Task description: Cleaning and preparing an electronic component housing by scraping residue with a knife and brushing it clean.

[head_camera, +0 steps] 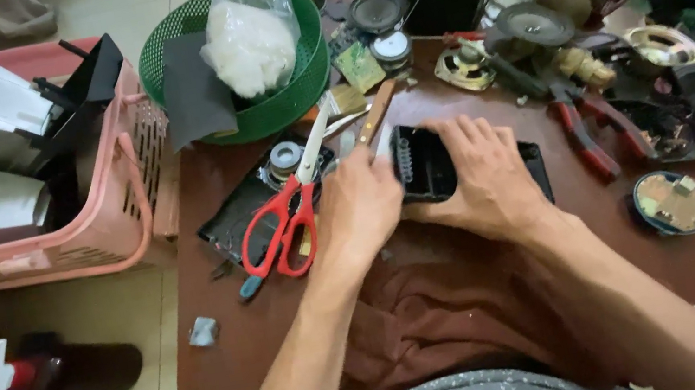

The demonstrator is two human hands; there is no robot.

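Note:
A black plastic casing [423,163] lies on the brown table [248,334] in front of me. My right hand [481,177] lies over its right side and grips it. My left hand [359,207] touches the casing's left edge, fingers curled; whether it holds a small tool is hidden. Red-handled scissors [286,219] lie just left of my left hand, on a flat black panel [230,224].
A green round basket [250,61] with a white bag stands at the back. A pink basket [100,208] with white boxes stands to the left. Red-handled pliers [582,137], speakers and metal parts crowd the right side. A round circuit board [670,202] lies near the right edge.

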